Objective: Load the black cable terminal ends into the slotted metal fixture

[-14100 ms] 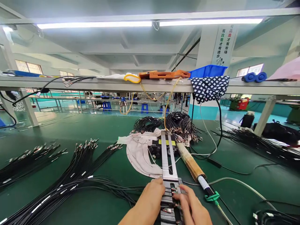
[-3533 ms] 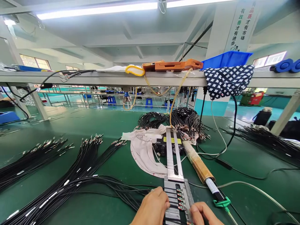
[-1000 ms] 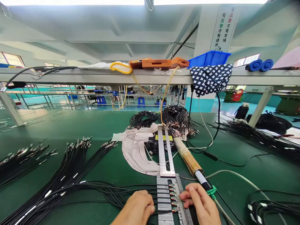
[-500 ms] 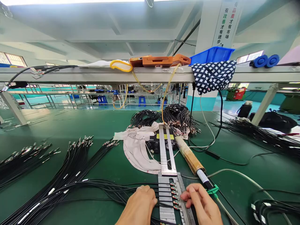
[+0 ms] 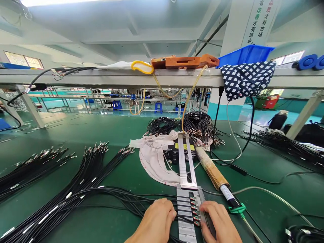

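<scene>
My left hand [image 5: 158, 219] is closed over several black cables [image 5: 136, 206], just left of a metal slotted fixture [image 5: 186, 229]. The cables run from the left across the fixture's grooves. Their small metal connectors [image 5: 194, 212] sit in a row along its right side. At the fixture's right edge, my right hand [image 5: 221, 221] rests against the dark side bar [image 5: 209, 222], its thumb and fingers apart close to the connectors. Parts of the cables are hidden under my left hand.
Bundles of black cable [image 5: 93, 168] spread over the green table [image 5: 121, 125] at left. Behind the fixture, a black control box [image 5: 174, 156] sits by a pale cloth [image 5: 152, 162]. A tape-wrapped tool [image 5: 212, 168] lies to the right. A shelf rail [image 5: 113, 78] crosses above the table.
My right hand's fingers have shifted from a loose curl to lying along the fixture's side bar by the connectors. My left hand stays on the cables. The view has turned slightly left.
</scene>
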The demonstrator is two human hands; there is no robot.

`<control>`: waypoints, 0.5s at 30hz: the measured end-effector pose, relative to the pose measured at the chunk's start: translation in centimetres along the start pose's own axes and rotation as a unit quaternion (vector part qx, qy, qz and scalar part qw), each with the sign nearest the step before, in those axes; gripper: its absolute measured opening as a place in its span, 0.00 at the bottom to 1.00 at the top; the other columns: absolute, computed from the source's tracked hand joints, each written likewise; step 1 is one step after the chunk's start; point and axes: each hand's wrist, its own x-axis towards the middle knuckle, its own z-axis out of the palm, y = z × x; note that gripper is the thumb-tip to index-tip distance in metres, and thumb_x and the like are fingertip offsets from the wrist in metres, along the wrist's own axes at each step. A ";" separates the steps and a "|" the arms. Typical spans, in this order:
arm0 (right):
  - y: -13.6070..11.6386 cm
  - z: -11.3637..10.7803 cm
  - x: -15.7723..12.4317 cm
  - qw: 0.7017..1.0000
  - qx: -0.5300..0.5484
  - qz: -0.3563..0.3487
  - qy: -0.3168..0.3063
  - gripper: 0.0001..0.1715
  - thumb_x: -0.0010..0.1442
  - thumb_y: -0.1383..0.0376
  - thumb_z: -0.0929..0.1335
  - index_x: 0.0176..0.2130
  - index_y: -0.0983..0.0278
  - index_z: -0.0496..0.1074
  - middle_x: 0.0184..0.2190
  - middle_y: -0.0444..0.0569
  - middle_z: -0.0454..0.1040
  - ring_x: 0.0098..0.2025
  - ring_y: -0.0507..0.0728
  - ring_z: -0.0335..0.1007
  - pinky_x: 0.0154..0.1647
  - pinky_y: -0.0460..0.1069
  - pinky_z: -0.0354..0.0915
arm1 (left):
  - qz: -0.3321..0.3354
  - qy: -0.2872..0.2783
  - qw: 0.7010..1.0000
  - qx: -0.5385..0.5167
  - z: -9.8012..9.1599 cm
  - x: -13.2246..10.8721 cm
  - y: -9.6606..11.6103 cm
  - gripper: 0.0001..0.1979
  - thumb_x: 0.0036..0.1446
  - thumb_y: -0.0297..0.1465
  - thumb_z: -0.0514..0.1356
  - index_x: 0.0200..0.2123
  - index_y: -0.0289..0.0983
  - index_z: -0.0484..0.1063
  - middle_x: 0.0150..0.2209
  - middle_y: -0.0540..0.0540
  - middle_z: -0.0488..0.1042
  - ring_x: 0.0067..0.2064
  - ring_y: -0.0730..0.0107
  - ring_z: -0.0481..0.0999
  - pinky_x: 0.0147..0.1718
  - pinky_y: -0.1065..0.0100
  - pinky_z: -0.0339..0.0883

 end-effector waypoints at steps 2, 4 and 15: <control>0.3 0.1 0.1 0.999 -0.039 -0.027 -0.016 0.14 0.55 0.73 0.64 0.42 0.59 0.68 0.40 0.47 0.73 0.41 0.58 0.71 0.41 0.49 0.71 | -0.004 0.003 1.000 -0.010 0.0 -0.1 0.1 0.12 0.65 0.24 0.49 0.32 0.36 0.69 0.36 0.45 0.73 0.40 0.61 0.71 0.40 0.65 0.63; 0.3 0.4 0.1 0.998 -0.066 -0.020 -0.015 0.17 0.53 0.73 0.63 0.42 0.60 0.68 0.39 0.48 0.72 0.40 0.59 0.71 0.39 0.50 0.72 | -0.011 0.004 1.000 -0.024 -0.1 -0.3 0.3 0.12 0.65 0.24 0.50 0.31 0.36 0.69 0.36 0.46 0.74 0.40 0.63 0.72 0.40 0.66 0.63; 0.8 -0.4 -0.3 0.980 0.066 0.187 -0.006 0.14 0.67 0.57 0.59 0.38 0.59 0.70 0.35 0.45 0.79 0.36 0.55 0.77 0.35 0.43 0.71 | -0.002 -0.018 1.000 0.021 0.5 -0.3 0.1 0.10 0.63 0.24 0.52 0.33 0.35 0.72 0.36 0.43 0.76 0.39 0.60 0.74 0.39 0.65 0.65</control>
